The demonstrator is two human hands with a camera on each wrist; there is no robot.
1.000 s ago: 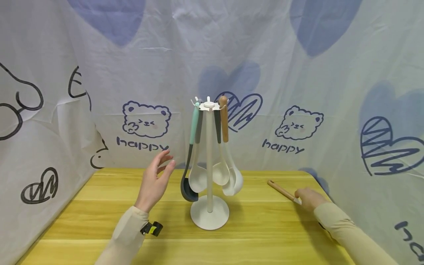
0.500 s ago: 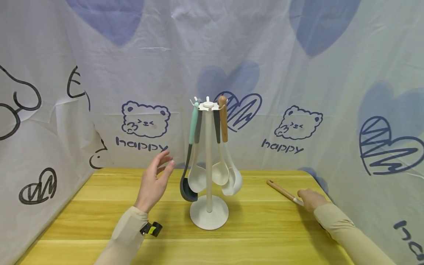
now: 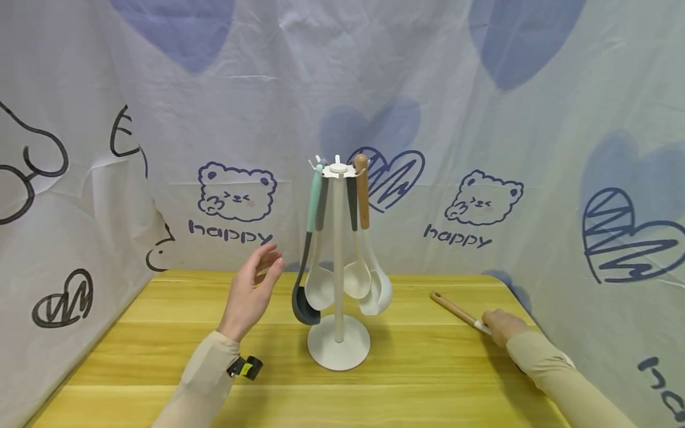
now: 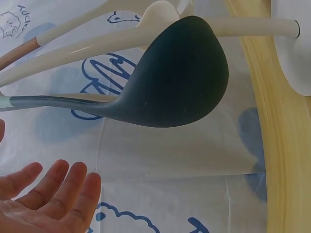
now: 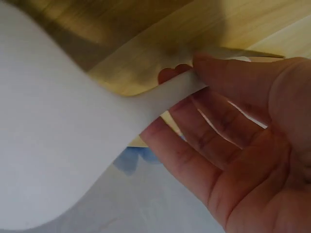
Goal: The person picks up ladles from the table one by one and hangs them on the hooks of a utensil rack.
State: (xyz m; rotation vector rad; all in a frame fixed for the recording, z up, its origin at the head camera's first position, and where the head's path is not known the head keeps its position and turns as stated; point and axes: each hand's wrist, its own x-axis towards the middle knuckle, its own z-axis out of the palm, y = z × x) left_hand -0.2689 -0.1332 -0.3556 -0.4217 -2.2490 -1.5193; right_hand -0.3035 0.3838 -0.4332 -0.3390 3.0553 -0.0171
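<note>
My right hand (image 3: 504, 327) pinches the white neck of a kitchen utensil with a wooden handle (image 3: 452, 307) at the table's right side. Its broad, smooth white head (image 5: 53, 126) fills the left of the right wrist view; in the head view the hand hides it. My left hand (image 3: 250, 294), fingers loosely bent and holding nothing, hovers left of a white utensil stand (image 3: 339, 345). Closest to it hangs a dark ladle (image 4: 180, 77) with a mint handle. Behind the stand's pole hang a white utensil (image 3: 321, 288), a cream spoon (image 3: 357, 280) and a white ladle with a wooden handle (image 3: 381, 291).
The stand's hooked top (image 3: 338, 170) rises well above the wooden table (image 3: 412, 380). White cloth printed with hearts and bears (image 3: 238, 193) encloses the table at the back and both sides.
My right hand has slid slightly to the right and down along the utensil's neck, baring more white beside the wooden handle. My left hand stays in nearly the same place.
</note>
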